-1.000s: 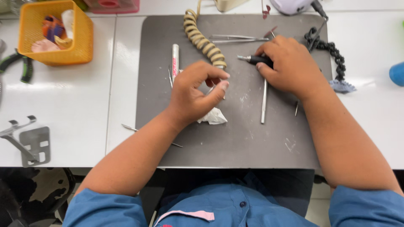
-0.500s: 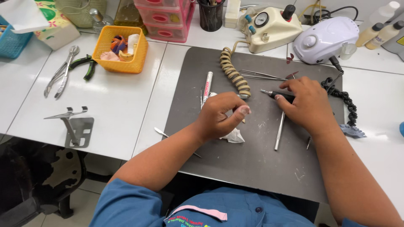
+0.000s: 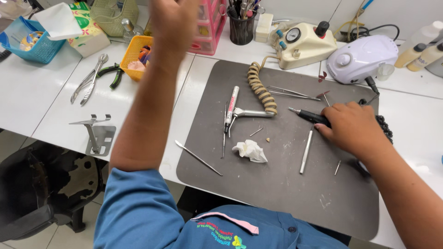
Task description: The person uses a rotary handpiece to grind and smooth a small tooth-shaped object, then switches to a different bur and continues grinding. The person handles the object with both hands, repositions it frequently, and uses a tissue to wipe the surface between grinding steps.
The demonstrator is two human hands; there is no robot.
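- On the grey mat [image 3: 277,184] of the white worktop [image 3: 41,110], the right hand [image 3: 353,129] is laid over the dark handpiece [image 3: 310,116], its fingers closed round the body while the pointed tip juts out toward the left; the same grip was seen half a second ago.
- High over the far edge of the worktop, the left hand [image 3: 173,20] is now raised, blurred and partly cut off by the frame, so whether its fingers are spread or closed cannot be told. Half a second ago it was pressed down on the mat, pinching at the crumpled white tissue [image 3: 250,151].
- That tissue is now left uncovered and untouched near the mat's middle, with a tiny pale fragment [image 3: 268,139] lying just beyond it.
- Beside the right hand a slim metal rod [image 3: 306,152] is seen lying on the mat, apart from the fingers.
- Under the raised forearm, an orange basket [image 3: 134,57] is partly hidden.
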